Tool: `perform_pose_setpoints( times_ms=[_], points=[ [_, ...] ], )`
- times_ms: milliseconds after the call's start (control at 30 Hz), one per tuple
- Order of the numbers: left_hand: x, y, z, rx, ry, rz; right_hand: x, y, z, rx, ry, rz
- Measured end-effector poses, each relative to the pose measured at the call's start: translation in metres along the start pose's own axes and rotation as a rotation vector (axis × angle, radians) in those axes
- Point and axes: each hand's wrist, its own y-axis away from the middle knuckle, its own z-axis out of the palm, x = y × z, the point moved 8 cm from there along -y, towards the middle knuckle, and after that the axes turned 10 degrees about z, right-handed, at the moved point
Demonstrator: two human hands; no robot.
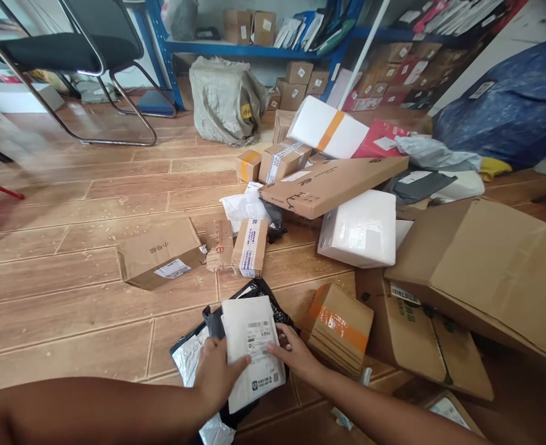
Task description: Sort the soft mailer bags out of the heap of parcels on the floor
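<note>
A white mailer (pixel 249 334) with a printed label faces up between my hands, low in the view. My left hand (pixel 217 369) grips its left edge, thumb on top and the other fingers mostly hidden. On the opposite edge, my right hand (pixel 295 353) closes around it with the thumb over the label. Beneath the mailer lie a black plastic parcel bag (pixel 277 303) and a silvery-white packet (pixel 190 355), both partly covered. Just right of my right hand sits a brown carton with orange tape (pixel 337 324).
Ahead stand a flattish brown carton (pixel 159 250), a small labelled box (pixel 250 247) and a white foam box (pixel 358 228). A long flat carton (pixel 332 185) leans across the pile. Large cartons (pixel 499 266) crowd the right; blue shelving (pixel 254 48) and a chair (pixel 68 52) stand behind.
</note>
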Motion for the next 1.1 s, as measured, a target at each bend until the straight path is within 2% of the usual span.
perform_pose_setpoints(
  times_ms=[33, 100, 167, 267, 367, 467, 533, 600, 667, 733, 800, 867, 933, 1000, 1100],
  points=[
    [0.016, 0.004, 0.002, -0.034, -0.124, 0.111, 0.0, -0.003, 0.007, -0.053, -0.041, -0.005],
    [0.041, 0.015, 0.011, -0.135, -0.207, 0.259, 0.003, -0.003, 0.015, -0.129, -0.126, -0.025],
    [0.045, 0.021, 0.018, -0.216, -0.2, 0.235, 0.008, 0.001, 0.013, -0.116, -0.141, -0.045],
    [0.032, 0.022, 0.016, -0.23, -0.19, 0.13, 0.008, 0.008, -0.001, 0.029, 0.008, -0.069],
    [0.015, 0.016, 0.0, -0.113, -0.119, 0.172, -0.01, 0.01, -0.004, 0.098, 0.159, -0.146],
    [-0.006, 0.008, -0.012, -0.021, -0.036, 0.245, -0.027, 0.004, 0.008, 0.107, 0.235, -0.209],
    [-0.028, -0.001, -0.016, 0.037, -0.025, 0.148, -0.025, -0.005, 0.019, 0.112, 0.291, -0.188],
    [-0.051, -0.011, -0.022, 0.138, -0.014, -0.039, -0.015, -0.014, 0.027, 0.106, 0.314, -0.132],
    [-0.062, -0.019, -0.027, 0.226, 0.01, -0.147, -0.011, -0.024, 0.025, 0.118, 0.274, -0.112],
    [-0.06, -0.029, -0.029, 0.239, 0.027, -0.136, -0.023, -0.034, 0.005, 0.235, 0.185, -0.147],
    [-0.058, -0.037, -0.028, 0.201, 0.034, -0.117, -0.05, -0.05, -0.034, 0.475, 0.096, -0.169],
    [-0.061, -0.041, -0.027, 0.169, 0.034, -0.122, -0.089, -0.072, -0.077, 0.743, 0.055, -0.132],
    [-0.066, -0.043, -0.025, 0.148, 0.024, -0.119, -0.133, -0.107, -0.103, 0.837, 0.061, -0.093],
    [-0.069, -0.043, -0.023, 0.148, 0.009, -0.111, -0.168, -0.142, -0.122, 0.894, 0.067, -0.056],
    [-0.069, -0.041, -0.022, 0.197, 0.006, -0.076, -0.192, -0.173, -0.133, 0.871, 0.045, -0.03]
  ],
)
